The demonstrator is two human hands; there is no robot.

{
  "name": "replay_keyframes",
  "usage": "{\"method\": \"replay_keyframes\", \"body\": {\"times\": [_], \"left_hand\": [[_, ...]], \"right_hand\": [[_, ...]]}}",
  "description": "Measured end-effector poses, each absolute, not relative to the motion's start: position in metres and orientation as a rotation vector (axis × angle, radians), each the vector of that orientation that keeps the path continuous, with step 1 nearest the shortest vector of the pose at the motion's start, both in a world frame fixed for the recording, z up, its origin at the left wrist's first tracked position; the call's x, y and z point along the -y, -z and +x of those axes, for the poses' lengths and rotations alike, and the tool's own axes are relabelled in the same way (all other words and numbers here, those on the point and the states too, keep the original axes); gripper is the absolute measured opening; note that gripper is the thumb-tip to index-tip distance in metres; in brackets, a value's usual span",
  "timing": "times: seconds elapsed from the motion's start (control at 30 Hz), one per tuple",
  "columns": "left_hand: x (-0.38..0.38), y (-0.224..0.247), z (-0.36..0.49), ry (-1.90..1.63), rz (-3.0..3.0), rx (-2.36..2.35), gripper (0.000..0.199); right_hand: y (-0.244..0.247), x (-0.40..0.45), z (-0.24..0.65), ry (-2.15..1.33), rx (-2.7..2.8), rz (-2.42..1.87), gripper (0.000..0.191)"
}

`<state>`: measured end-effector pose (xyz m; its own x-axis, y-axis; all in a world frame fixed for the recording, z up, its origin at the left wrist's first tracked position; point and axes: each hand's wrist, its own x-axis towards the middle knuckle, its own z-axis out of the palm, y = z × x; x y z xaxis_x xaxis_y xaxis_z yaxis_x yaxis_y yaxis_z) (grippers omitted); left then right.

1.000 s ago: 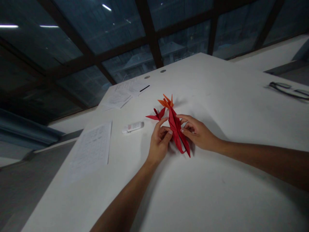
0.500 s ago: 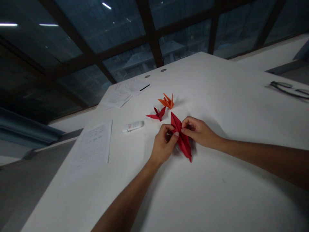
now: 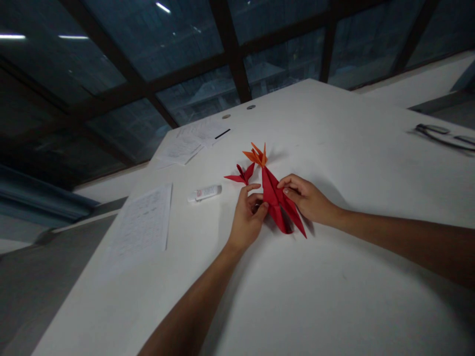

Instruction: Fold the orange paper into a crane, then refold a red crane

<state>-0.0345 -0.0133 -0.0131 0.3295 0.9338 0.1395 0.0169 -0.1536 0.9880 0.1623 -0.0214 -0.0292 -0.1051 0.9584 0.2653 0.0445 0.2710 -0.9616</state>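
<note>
folded red paper piece (image 3: pixel 279 203), long and pointed, lies on the white table (image 3: pixel 334 277).

text: none legible | printed sheets (image 3: pixel 143 225): print too small | glue stick (image 3: pixel 204 193): label blurred

Both forearms are seen bare to the frame edge. The left hand (image 3: pixel 248 216) and right hand (image 3: pixel 308 200) are ungloved.
</note>
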Motion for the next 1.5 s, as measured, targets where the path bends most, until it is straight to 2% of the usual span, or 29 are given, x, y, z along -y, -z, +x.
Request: {"method": "replay_keyframes", "body": {"times": [0.1, 0.2, 0.43, 0.67, 0.77, 0.93, 1.07, 1.17, 1.37, 1.5], "left_hand": [[0.014, 0.01, -0.035, -1.092, 1.441, -0.88, 0.059], [0.015, 0.008, -0.035, -1.125, 1.439, -0.879, 0.061], [0.011, 0.012, -0.037, -1.352, 1.454, -0.987, 0.038], [0.006, 0.019, -0.039, -1.334, 1.365, -0.973, 0.031], [0.005, 0.018, -0.04, -1.254, 1.394, -0.927, 0.035], [0.008, 0.016, -0.039, -0.979, 1.461, -0.773, 0.053], [0.012, 0.018, -0.036, -0.868, 1.547, -0.787, 0.047], [0.013, 0.019, -0.035, -0.873, 1.594, -0.845, 0.041], [0.012, 0.016, -0.036, -1.063, 1.586, -0.864, 0.046], [0.014, 0.015, -0.04, -1.016, 1.564, -0.788, 0.047]], "right_hand": [[0.028, 0.022, 0.162, -1.07, 1.432, -1.009, 0.012], [0.028, 0.023, 0.162, -1.111, 1.432, -1.023, 0.011], [0.031, 0.024, 0.16, -1.118, 1.439, -0.975, 0.024], [0.029, 0.021, 0.16, -1.339, 1.211, -0.846, 0.048], [0.028, 0.02, 0.161, -1.359, 1.188, -0.841, 0.044], [0.026, 0.02, 0.161, -1.309, 1.147, -0.871, 0.033], [0.025, 0.017, 0.162, -1.261, 1.014, -0.891, 0.038], [0.026, 0.015, 0.163, -1.262, 0.95, -0.92, 0.037], [0.027, 0.014, 0.163, -1.308, 0.904, -0.884, 0.038], [0.026, 0.013, 0.162, -1.318, 0.918, -0.882, 0.037]]}}
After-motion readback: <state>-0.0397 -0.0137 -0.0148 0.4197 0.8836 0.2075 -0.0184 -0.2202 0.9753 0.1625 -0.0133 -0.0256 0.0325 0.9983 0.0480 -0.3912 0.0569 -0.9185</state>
